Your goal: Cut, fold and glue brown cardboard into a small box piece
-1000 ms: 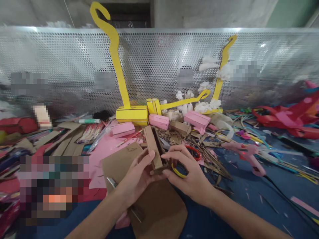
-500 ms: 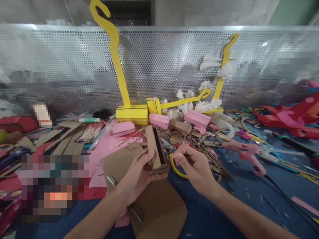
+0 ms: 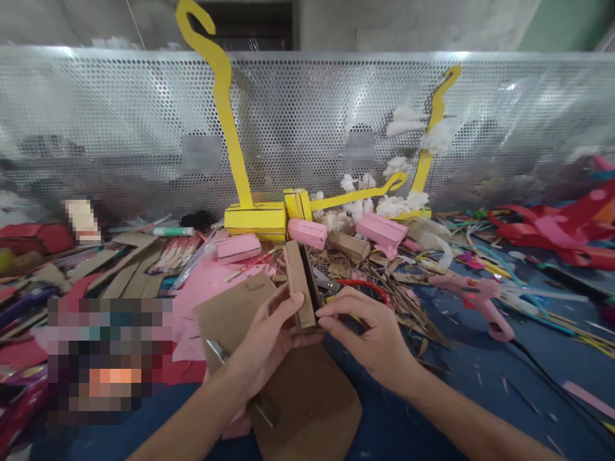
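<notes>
My left hand [image 3: 271, 326] is wrapped round a narrow brown cardboard box [image 3: 300, 288], its thumb pressed on the top strip. The long slot along the box's right side is open and dark inside. My right hand [image 3: 369, 333] is closed in a pinch, its fingertips at the box's near right edge; anything between them is too small to make out. Behind that hand lie scissors [image 3: 362, 283] with red and yellow on the handles, partly covered. Below my left hand, a craft knife [image 3: 216, 351] rests on a brown cardboard sheet [image 3: 307, 410].
A pink glue gun [image 3: 480, 298] with a black cord lies at right. Pink boxes [image 3: 307, 233], a plain cardboard box [image 3: 349, 245] and yellow hook-topped pieces [image 3: 254, 219] stand at the back before a perforated metal screen [image 3: 298, 115]. Cardboard scraps [image 3: 423, 317] litter the blue table [image 3: 461, 410].
My right hand has moved left, bringing its pinched fingertips to the box's edge. The scissors' red handle now shows above it. My left hand still holds the box, turned slightly.
</notes>
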The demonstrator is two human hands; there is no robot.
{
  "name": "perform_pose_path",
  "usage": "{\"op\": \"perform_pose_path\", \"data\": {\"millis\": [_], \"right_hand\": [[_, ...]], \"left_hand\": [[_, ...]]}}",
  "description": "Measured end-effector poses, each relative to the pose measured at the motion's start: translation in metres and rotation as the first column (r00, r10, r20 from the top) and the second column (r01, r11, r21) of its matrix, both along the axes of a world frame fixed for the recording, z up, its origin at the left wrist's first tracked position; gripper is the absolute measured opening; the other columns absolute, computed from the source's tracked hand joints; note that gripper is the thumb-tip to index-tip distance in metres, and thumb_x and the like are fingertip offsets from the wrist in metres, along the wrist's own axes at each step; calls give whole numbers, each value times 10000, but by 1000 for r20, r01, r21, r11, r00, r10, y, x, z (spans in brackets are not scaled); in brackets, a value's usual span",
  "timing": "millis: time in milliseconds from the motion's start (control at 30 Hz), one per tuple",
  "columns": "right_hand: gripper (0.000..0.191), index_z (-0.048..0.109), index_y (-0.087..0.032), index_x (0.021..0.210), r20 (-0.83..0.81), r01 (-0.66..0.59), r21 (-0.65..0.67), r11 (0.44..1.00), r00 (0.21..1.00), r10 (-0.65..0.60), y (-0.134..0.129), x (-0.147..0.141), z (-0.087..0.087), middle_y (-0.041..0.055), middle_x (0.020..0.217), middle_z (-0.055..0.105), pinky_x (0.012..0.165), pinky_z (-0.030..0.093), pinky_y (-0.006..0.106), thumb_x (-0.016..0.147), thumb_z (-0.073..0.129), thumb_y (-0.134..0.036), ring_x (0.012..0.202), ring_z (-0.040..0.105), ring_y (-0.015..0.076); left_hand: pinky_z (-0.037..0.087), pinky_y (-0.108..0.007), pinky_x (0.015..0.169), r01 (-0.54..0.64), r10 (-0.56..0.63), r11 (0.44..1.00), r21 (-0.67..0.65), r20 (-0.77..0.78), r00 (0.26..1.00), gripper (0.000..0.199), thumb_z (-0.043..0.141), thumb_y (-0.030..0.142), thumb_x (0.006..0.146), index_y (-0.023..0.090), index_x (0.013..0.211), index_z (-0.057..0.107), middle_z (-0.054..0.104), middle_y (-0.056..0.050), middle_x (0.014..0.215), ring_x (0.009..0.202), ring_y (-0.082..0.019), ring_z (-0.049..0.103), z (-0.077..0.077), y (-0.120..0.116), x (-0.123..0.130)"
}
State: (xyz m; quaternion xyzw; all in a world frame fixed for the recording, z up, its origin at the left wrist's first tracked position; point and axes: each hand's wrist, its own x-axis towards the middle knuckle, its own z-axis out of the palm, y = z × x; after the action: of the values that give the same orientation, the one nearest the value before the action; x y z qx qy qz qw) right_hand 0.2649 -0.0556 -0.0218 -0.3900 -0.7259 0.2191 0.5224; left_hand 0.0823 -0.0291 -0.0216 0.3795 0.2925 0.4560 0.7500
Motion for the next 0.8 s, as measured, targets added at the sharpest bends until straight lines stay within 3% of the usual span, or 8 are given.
{"op": "perform_pose_path", "data": {"millis": [300,567,800], "right_hand": [[161,660,-209,821,97,-42,-47,998,994,46,0,1,-1,17,814,614,708,458,293,975,617,-226,766,585,165],[177,532,-219,858,129,-68,-11,998,989,69,-4,-1,-3,7,836,517,691,404,294,1031,499,-236,759,492,164],[268,432,-242,870,-116,-12,-142,990,993,-4,-1,1,-5,-21,799,423,691,391,303,1091,350,-370,724,419,161]], "left_hand": [[604,-374,848,-25,25,999,24,-13,1000,410,786,321,838,224,1219,669,691,-99,1268,1021,-236,690,2,0,1],[601,-353,822,-21,21,1000,7,-12,1000,427,793,308,820,225,1221,673,721,-92,1223,990,-232,709,0,1,2],[606,-350,656,60,-54,991,-124,52,997,353,634,379,874,122,1100,718,774,-154,1013,876,-280,735,1,3,1]]}}
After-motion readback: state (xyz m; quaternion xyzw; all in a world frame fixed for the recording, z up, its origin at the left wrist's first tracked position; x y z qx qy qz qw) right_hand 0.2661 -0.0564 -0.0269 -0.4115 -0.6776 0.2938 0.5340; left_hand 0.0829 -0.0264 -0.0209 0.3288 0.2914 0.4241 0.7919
